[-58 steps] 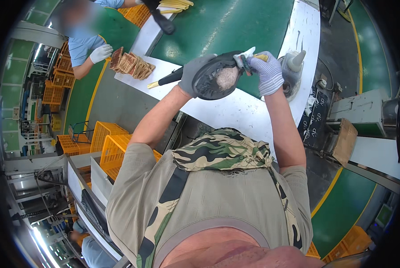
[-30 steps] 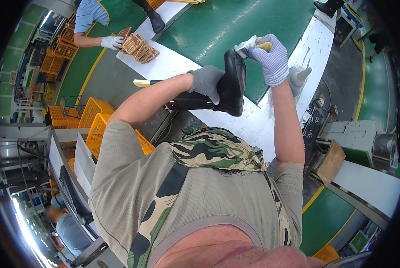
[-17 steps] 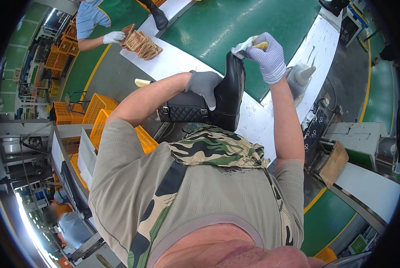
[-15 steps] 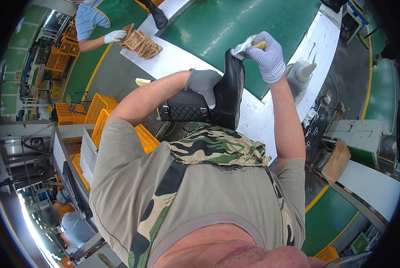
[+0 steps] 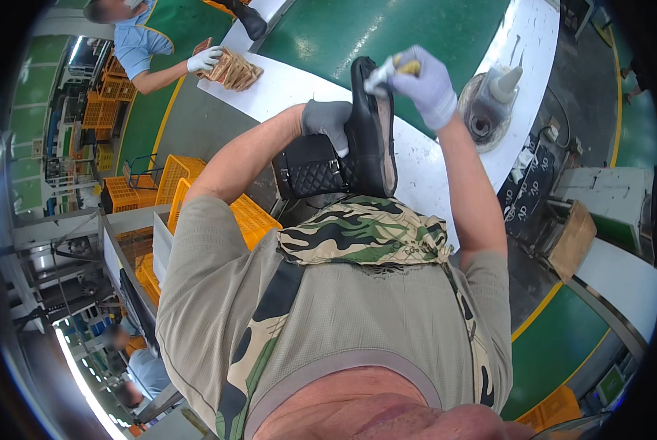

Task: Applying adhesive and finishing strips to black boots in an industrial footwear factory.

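Observation:
A black boot (image 5: 365,150) with a quilted, buckled shaft lies on its side before me. Its toe points away, and its underside, showing a pale strip, faces right. My left hand (image 5: 324,125), in a grey glove, is closed around the boot at the ankle. In my right hand (image 5: 425,89), gloved in pale lavender, is a yellow-handled brush (image 5: 381,76). The brush's white-smeared head touches the edge of the boot's underside near the toe; motion blurs it somewhat.
Right of my hand, a round pot (image 5: 479,125) and a cone-topped bottle (image 5: 504,84) stand on the white tabletop (image 5: 423,172). Across it, a co-worker's gloved hand (image 5: 204,60) touches a stack of brown pieces (image 5: 233,72). Yellow crates (image 5: 174,180) stand to the left.
The boot has turned so more of its underside shows. My right hand and the brush have shifted slightly left with it. The pot has come into fuller view.

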`<state>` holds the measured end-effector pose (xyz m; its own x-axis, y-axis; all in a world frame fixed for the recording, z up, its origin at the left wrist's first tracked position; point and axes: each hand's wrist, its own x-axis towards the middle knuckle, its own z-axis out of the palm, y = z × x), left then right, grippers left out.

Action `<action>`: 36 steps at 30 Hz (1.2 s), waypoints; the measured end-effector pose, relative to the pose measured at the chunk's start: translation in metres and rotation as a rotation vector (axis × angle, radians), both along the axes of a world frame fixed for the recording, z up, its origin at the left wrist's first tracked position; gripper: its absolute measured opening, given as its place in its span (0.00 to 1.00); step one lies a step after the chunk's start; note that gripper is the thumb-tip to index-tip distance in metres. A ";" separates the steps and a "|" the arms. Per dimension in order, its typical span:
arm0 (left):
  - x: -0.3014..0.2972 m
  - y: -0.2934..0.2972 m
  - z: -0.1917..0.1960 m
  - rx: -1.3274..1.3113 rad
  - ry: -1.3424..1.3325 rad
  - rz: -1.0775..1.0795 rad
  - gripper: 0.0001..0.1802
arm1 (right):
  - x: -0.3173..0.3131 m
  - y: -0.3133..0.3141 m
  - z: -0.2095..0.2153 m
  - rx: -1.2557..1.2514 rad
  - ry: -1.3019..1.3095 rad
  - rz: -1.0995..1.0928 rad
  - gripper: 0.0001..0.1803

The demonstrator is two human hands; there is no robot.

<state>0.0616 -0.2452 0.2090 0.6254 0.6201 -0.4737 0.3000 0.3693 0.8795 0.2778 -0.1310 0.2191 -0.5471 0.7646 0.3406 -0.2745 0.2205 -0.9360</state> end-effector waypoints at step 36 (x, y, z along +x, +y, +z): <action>0.021 -0.050 -0.103 -0.351 -0.458 0.410 0.51 | 0.103 -0.102 -0.060 -0.154 -0.230 0.157 0.10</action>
